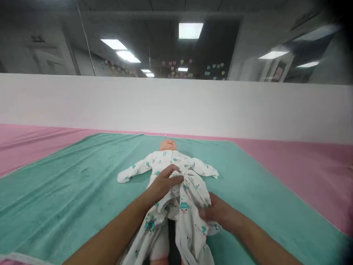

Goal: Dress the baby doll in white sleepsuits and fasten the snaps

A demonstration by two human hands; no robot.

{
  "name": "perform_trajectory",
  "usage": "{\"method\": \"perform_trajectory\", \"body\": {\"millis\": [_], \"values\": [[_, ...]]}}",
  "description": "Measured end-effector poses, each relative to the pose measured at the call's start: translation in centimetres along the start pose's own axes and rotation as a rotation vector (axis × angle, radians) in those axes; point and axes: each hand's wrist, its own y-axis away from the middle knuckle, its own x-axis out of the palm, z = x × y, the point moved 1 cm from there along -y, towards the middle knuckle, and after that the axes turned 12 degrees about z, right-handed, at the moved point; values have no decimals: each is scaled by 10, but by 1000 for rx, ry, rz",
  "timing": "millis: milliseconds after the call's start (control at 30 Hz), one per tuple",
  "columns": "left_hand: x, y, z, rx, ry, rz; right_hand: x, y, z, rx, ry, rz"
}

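A baby manikin (168,145) lies on its back on a teal towel (68,191), with its head at the far end and its bare lower body (158,244) showing. It wears a white sleepsuit (176,162) with a teal print, and the suit's arms spread sideways. The suit's lower half is unfastened and bunched. My left hand (164,182) closes on the fabric at the middle of the torso. My right hand (213,211) grips the suit's loose side lower down. A dark strip (172,239) shows between the suit's open edges.
A pink sheet (33,147) lies under the towel and extends to both sides. Behind it runs a low white wall (176,106). Above that, a glass pane (190,48) shows ceiling lights and paper hearts on a far wall.
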Motion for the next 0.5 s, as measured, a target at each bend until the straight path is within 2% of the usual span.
{"method": "perform_trajectory", "body": {"millis": [100,200,300,400,500], "values": [[-5,-2,8,-10,3,36,0,-1,-8,8,-18,2],[-13,-7,16,-33,-5,42,-2,-2,-9,-47,-97,-100],[-17,-8,15,-26,-41,97,-4,-4,-5,-131,-198,-228],[-7,1,2,-91,-108,210,-4,-5,0,-187,-268,-337],[10,14,-13,-265,-59,405,-4,-6,3,-169,-311,-394]]}}
